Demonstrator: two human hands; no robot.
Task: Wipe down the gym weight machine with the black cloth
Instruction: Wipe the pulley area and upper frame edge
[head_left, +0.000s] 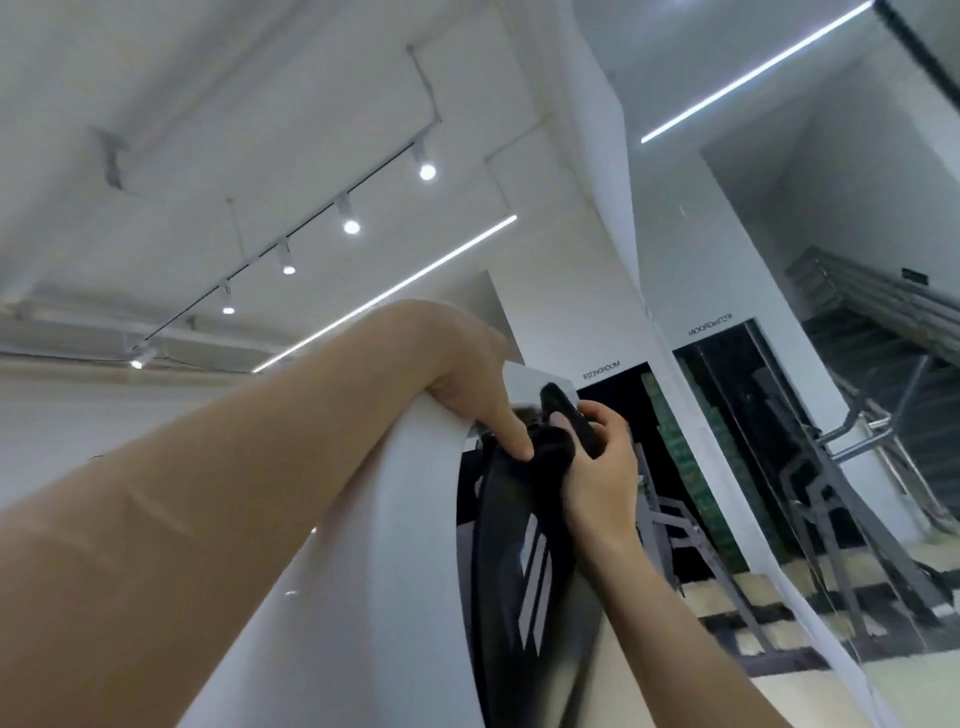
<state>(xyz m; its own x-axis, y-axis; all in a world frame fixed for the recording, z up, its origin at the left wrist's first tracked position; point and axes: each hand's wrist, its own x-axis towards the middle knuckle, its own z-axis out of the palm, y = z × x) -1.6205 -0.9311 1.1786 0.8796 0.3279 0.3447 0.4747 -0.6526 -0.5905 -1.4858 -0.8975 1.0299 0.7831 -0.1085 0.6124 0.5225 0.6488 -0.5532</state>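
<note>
ceiling track spotlights (351, 226) | LED strip (387, 293) | wall mirror (810, 260) | staircase (857, 306) reflected

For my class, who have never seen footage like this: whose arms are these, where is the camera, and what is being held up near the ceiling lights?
The single picture comes from a camera worn on a person's head, tilted upward here, so you see their own two bare arms reaching up. The left hand grips the top edge of a white curved panel, part of the gym weight machine. The right hand holds a bunched black cloth against the machine's dark part just below that edge. Above are track spotlights; at right a mirror reflects the gym.
</note>
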